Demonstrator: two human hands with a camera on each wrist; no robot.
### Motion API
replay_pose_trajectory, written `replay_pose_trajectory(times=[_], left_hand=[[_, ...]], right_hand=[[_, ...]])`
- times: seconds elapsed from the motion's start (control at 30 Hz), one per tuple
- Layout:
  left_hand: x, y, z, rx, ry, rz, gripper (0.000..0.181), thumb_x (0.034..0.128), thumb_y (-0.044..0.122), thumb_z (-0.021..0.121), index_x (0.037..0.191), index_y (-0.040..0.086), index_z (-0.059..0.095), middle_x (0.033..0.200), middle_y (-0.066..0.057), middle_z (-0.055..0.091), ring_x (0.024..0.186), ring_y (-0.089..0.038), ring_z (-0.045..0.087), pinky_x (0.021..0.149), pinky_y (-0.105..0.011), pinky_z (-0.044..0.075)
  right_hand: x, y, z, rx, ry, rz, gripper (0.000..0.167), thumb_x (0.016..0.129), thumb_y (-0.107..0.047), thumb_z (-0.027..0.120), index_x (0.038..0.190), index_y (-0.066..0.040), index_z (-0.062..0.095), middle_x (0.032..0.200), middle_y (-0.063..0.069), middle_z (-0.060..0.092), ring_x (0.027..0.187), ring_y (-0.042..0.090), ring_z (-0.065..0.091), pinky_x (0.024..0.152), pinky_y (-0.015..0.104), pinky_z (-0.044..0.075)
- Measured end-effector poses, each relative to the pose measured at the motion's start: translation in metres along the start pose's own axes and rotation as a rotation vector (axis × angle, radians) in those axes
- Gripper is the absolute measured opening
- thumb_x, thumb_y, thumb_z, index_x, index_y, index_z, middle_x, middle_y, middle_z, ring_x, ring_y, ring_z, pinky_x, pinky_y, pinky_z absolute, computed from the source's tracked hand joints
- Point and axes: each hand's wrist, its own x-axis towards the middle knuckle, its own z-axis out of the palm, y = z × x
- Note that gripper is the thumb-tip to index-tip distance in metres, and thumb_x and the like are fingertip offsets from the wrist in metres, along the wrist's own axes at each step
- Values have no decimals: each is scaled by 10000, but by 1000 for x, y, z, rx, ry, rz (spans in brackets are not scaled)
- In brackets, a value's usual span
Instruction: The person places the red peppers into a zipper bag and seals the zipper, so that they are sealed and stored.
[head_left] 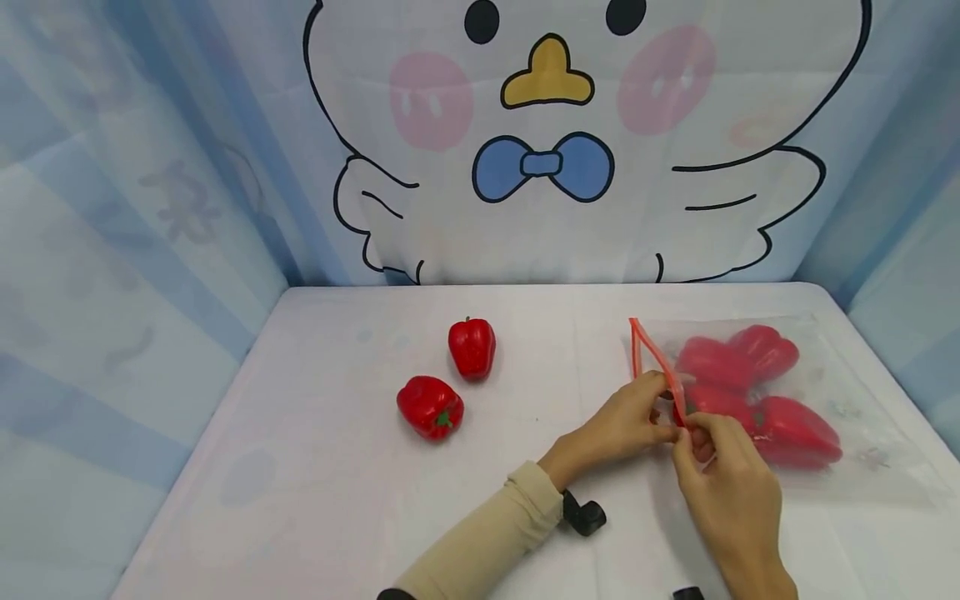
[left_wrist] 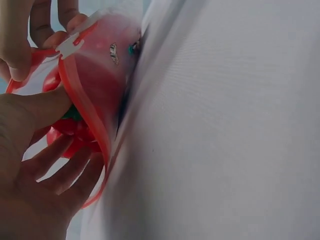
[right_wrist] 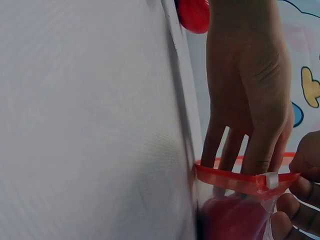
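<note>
My left hand (head_left: pixel 626 421) reaches into the mouth of a clear plastic zip bag (head_left: pixel 862 400) with a red-orange zip strip. In the left wrist view, its thumb and fingers are around a red bell pepper (left_wrist: pixel 75 132) with a green stem, just inside the opening. Below the fingers in the right wrist view, the pepper (right_wrist: pixel 232 217) shows through the plastic. My right hand (head_left: pixel 731 483) pinches the bag's rim near a white slider (left_wrist: pixel 70 46). Several red bell peppers (head_left: pixel 798 433) lie inside the bag.
Two loose red bell peppers stand left of the hands: one upright (head_left: pixel 472 348) farther back, one on its side (head_left: pixel 431 407) nearer. Beneath everything is a white tabletop (head_left: pixel 300 467). A printed cartoon curtain (head_left: pixel 540 233) hangs behind. A black wrist-camera piece (head_left: pixel 585 517) sits by the left cuff.
</note>
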Motion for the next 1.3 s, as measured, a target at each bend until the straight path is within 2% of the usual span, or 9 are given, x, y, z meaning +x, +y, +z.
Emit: replay_pose_trajectory(times=[0.13,0.33,0.5,0.63,0.83,0.97,1.23,1.3], left_hand=[[-7,1,-6,114,4,33,336,947,221,776,1216,141,590,1270,4,644,1060,-75,613,837,-15,377],[-21,3,-22,348,1,56,459,1003,294,706,1419,168,561,1362,24,634,1171,-90,591,1013,-130,449],[-41,8,-45,586,-28,11,487,1018,349,680,1466,202,558,1401,40,625,1232,-141,611,1005,-267,532],[-57,14,-65,683,-49,-28,491,1022,377,668,1474,216,561,1420,32,625,1256,-167,617,988,-321,554],[-80,18,-92,676,-64,-49,518,1015,376,677,1489,218,540,1455,24,603,1317,-188,583,1050,-363,529],[-94,15,-109,634,-55,-48,550,987,353,721,1487,211,541,1464,10,597,1343,-199,567,1068,-375,525],[-125,5,-133,620,-7,-60,545,977,337,734,1471,195,556,1463,-19,593,1368,-226,541,1114,-425,513],[-133,4,-140,610,-10,-59,551,972,350,735,1471,203,556,1470,-13,585,1379,-224,528,1135,-441,496]], right_hand=[[-1,1,0,-1,-5,6,155,820,-23,724,974,-8,712,785,49,638,691,89,485,583,137,397],[-2,0,1,-10,-11,16,152,819,-20,723,971,-20,712,786,44,640,689,120,508,595,151,411],[-1,-1,2,-4,-26,22,164,822,-20,738,983,-16,711,801,54,650,700,139,525,627,139,430],[0,-4,1,-27,-49,41,191,817,-10,762,1000,-8,710,808,68,656,699,159,544,637,108,425],[-2,-4,-1,-31,-55,64,171,830,-15,743,999,-11,711,804,65,654,697,155,538,625,112,414],[-1,-4,-1,-26,-46,62,170,828,-15,739,996,-10,712,810,69,655,701,155,535,634,117,416],[-1,-4,-1,-33,-56,71,193,819,3,759,1005,-4,709,824,82,664,702,163,550,655,77,410],[-1,-4,-1,-30,-52,68,183,822,0,750,1001,-8,710,822,78,663,702,157,546,651,86,412]])
